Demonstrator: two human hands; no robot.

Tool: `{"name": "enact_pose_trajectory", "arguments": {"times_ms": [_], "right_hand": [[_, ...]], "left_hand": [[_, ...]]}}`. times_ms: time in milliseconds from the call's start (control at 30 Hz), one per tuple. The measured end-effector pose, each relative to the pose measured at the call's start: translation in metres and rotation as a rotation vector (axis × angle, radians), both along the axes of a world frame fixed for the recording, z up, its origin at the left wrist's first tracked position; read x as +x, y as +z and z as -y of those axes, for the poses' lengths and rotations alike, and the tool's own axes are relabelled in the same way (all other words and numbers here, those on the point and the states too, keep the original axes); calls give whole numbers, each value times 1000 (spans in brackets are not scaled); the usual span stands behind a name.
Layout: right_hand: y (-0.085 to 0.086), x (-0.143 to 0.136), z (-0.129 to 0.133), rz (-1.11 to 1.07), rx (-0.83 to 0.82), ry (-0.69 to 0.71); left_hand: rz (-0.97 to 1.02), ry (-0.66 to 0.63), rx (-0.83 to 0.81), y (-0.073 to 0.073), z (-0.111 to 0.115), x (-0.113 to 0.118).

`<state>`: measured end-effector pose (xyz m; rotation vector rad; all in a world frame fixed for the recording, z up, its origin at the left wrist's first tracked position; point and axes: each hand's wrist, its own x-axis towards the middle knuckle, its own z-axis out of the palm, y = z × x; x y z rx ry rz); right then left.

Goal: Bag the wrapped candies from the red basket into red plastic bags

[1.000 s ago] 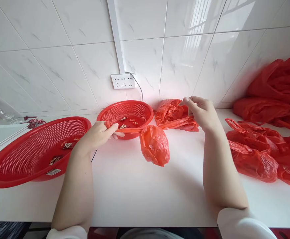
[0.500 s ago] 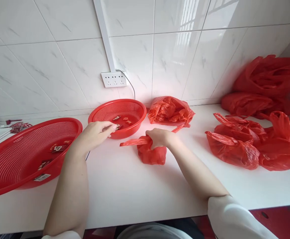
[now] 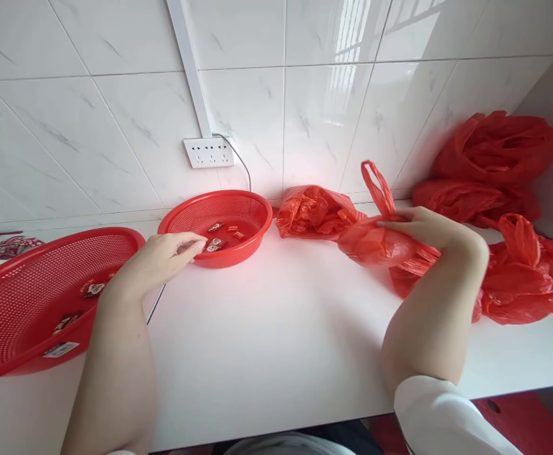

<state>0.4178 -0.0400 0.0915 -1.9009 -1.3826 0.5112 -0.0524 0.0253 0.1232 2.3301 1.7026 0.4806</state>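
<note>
A tied red plastic bag, rounded at the bottom and with one handle loop standing up, hangs from my right hand. Its fingers are closed around the bag's neck, above the right part of the table. At the left rim of the small red plastic basket is my left hand, its fingers curled and pressed together. Whether they grip the rim or a small item is hidden. Several small wrapped packets lie inside this basket.
A larger red basket with a few packets stands at left. Against the tiled wall rests a crumpled red bag bundle. Tied red bags and folded bag stacks occupy the right side. A power socket is on the wall.
My right hand has lifted the red plastic bag off the table's middle and carried it right. My left hand stays by the small basket's rim. The view has shifted slightly.
</note>
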Motion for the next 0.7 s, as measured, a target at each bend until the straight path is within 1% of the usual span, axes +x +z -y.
{"name": "enact_pose_trajectory", "arguments": {"times_ms": [33, 100, 167, 233, 300, 367, 400, 467, 533, 567, 600, 633, 667, 700], "right_hand": [[-6, 12, 0, 22, -159, -46], [-18, 32, -3, 44, -376, -184], [-31, 48, -11, 45, -418, -311], [-46, 61, -19, 37, -392, -452], [-60, 71, -29, 32, -284, -682], [-71, 75, -39, 49, -136, -923], [-74, 74, -44, 58, -60, -1001], [-72, 68, -54, 86, 79, -1068], [-62, 54, -65, 164, 229, -1049], [-56, 44, -70, 218, 304, -973], [-50, 31, -75, 263, 361, -841], [-45, 17, -80, 287, 401, -664], [-43, 1, -87, 289, 413, -438], [-44, -15, -93, 258, 398, -252]], "left_hand": [[1, -4, -6, 0, 0, 0], [-5, -2, -23, 0, -1, 0], [-19, 13, -42, 0, 0, 1], [-28, 24, -60, 0, 1, 2], [-25, 22, -76, 0, 1, 3], [-16, 18, -83, -1, 1, 4], [-10, 16, -82, -2, 1, 4], [4, 7, -78, -3, 0, 6], [9, -10, -76, -4, 1, 7], [6, -17, -76, -5, 1, 8], [-2, -22, -80, -5, 1, 9], [-11, -22, -83, -5, 2, 11], [-20, -22, -87, -5, 3, 12], [-28, -20, -92, -5, 3, 13]]}}
